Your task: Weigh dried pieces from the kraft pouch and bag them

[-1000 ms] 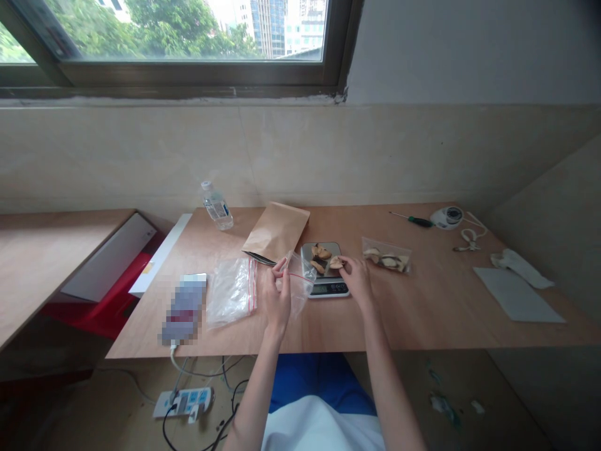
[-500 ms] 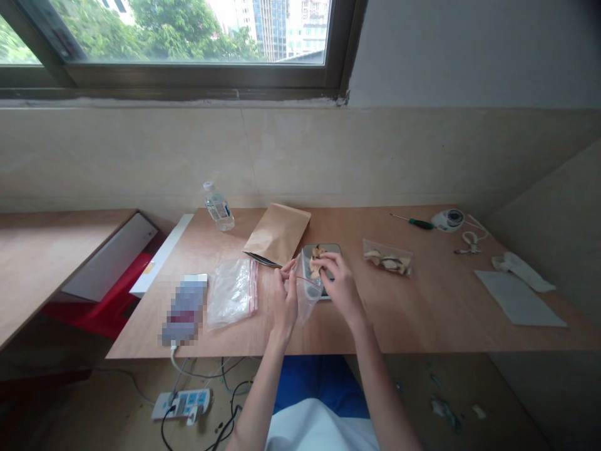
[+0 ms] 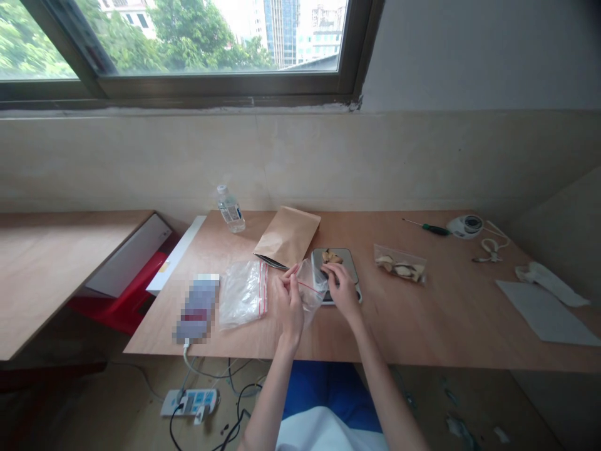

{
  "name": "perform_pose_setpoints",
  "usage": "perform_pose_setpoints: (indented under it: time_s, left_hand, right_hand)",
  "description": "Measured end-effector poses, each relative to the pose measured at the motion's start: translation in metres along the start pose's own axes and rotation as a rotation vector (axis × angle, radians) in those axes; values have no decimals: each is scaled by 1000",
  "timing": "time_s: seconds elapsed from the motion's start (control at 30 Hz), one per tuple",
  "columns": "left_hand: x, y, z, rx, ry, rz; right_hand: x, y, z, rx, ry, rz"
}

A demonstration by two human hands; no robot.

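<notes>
Two bare hands work over one wooden surface (image 3: 413,326).

Left hand (image 3: 290,307): fingers pinch the upper edge of a clear zip bag (image 3: 312,287), thin crinkled plastic with a red seal line, held at 3 o'clock from that hand.

Right hand (image 3: 342,293): fingers bunched together beside the bag's mouth, above a metal-topped digital scale (image 3: 339,266). Whether they pinch anything cannot be told.

On the scale: a small heap of dried brown slices (image 3: 332,256), partly hidden by the bag, count hard to make out.

Also on the surface:
- one closed zip bag of dried slices (image 3: 400,264), 3 o'clock from the scale
- one flat zip bag (image 3: 243,294), 9 o'clock
- one kraft paper bag (image 3: 287,236), 11 o'clock
- one plastic water bottle (image 3: 230,210)
- one green-handled screwdriver (image 3: 436,229)
- one round white device (image 3: 464,226)
- one grey sheet (image 3: 544,321)
- one white cloth (image 3: 549,284)
- one flat corded object (image 3: 197,307), blurred beyond reading
</notes>
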State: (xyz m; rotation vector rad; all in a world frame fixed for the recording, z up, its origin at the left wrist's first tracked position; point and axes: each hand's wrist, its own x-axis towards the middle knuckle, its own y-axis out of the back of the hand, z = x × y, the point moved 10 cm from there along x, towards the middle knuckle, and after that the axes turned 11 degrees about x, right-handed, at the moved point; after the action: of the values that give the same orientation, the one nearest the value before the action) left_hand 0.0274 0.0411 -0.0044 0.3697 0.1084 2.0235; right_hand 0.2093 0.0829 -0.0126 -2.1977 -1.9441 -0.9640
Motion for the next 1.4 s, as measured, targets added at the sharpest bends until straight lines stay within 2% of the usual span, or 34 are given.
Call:
perform_pose_setpoints:
  time_s: [0.17,0.4,0.6,0.73,0.8,0.9,0.97,1.07,1.13,1.17,1.3,1.4]
  left_hand:
    - [0,-1,-7,-25,59,-19]
    - [0,-1,-9,-1,67,-6]
    - [-1,-3,-12,-6,74,-8]
    - [-1,-3,-11,-2,51,-5]
    - [-1,-3,-12,-6,58,-3]
    - [-1,-5,-11,-17,79,-7]
    - [-1,-7,-9,-25,83,-11]
    - [-1,-11,-3,-58,73,-18]
    - [-2,-11,0,-87,71,-8]
    - [-3,-11,0,-96,73,-2]
    - [-4,-9,-3,-90,88,10]
    - [-5,-8,-6,-79,92,26]
  right_hand:
    - [-6,-21,17,-138,9,-113]
    - [-7,-18,20,-138,7,-103]
    - [-8,3,27,-124,-47,30]
    - [-7,19,28,7,-137,166]
    - [-6,30,22,81,-184,266]
    - [-3,44,-3,149,-169,374]
    - [3,44,-25,174,-123,336]
    - [10,27,-55,176,-41,114]
    - [11,20,-65,156,10,19]
    - [11,21,-66,144,26,18]
    - [13,32,-45,40,43,108]
    - [15,25,-13,-106,24,67]
